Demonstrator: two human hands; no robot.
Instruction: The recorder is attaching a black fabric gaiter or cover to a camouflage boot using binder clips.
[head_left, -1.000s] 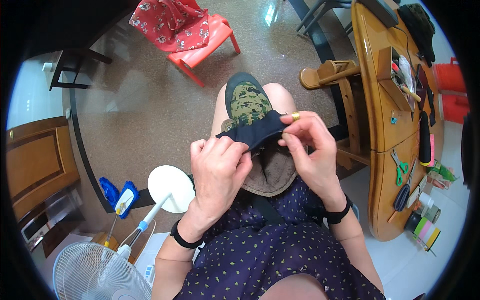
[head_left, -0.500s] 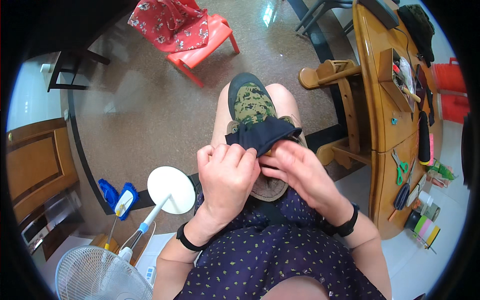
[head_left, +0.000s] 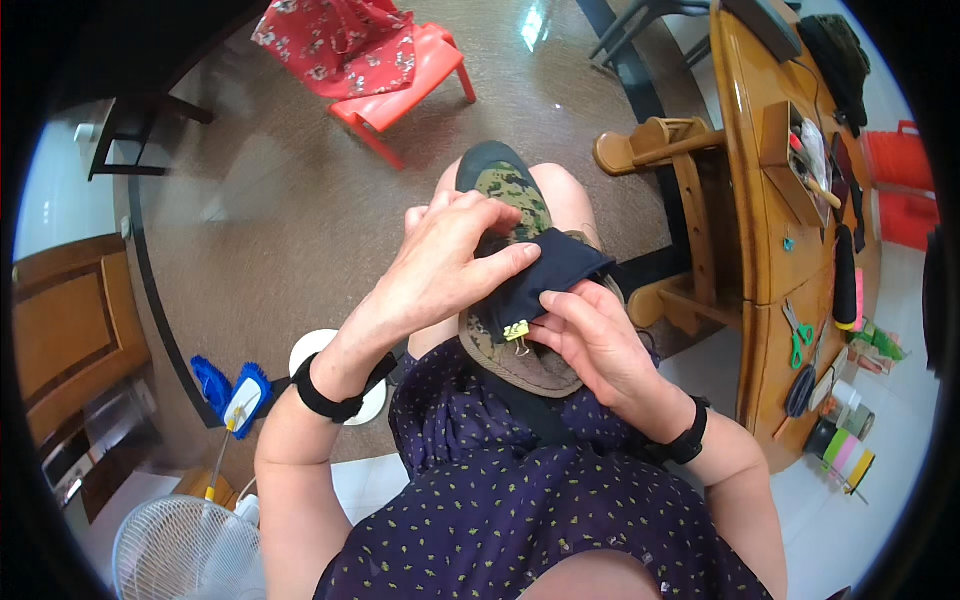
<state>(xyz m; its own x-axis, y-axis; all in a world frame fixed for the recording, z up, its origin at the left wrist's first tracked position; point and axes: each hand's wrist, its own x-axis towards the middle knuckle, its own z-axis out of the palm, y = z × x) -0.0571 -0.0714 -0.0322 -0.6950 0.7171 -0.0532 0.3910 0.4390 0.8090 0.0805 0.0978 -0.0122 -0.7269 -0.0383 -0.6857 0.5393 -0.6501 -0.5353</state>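
A camouflage shoe (head_left: 512,190) with a dark rubber toe rests on my lap, toe pointing away from me. Over its opening lies a piece of dark navy cloth (head_left: 552,275). A yellow binder clip (head_left: 516,331) is fastened at the cloth's near edge, its wire handles pointing toward me. My right hand (head_left: 600,335) pinches the cloth's near right side, thumb on top and fingers underneath. Across the left of the shoe reaches my left hand (head_left: 445,255), fingers apart, its thumb stretched to the cloth's left edge. Part of the shoe's left side is hidden beneath it.
A wooden table (head_left: 770,270) on the right holds a wooden box of tools (head_left: 790,165), green-handled scissors (head_left: 798,333) and tape rolls (head_left: 850,460). A red chair (head_left: 400,85) stands ahead. On the left are a fan (head_left: 185,550) and a blue mop (head_left: 245,395).
My left hand has let go of the cloth's near edge and moved forward and left over the shoe. The cloth now lies flatter, and the yellow binder clip has come into view.
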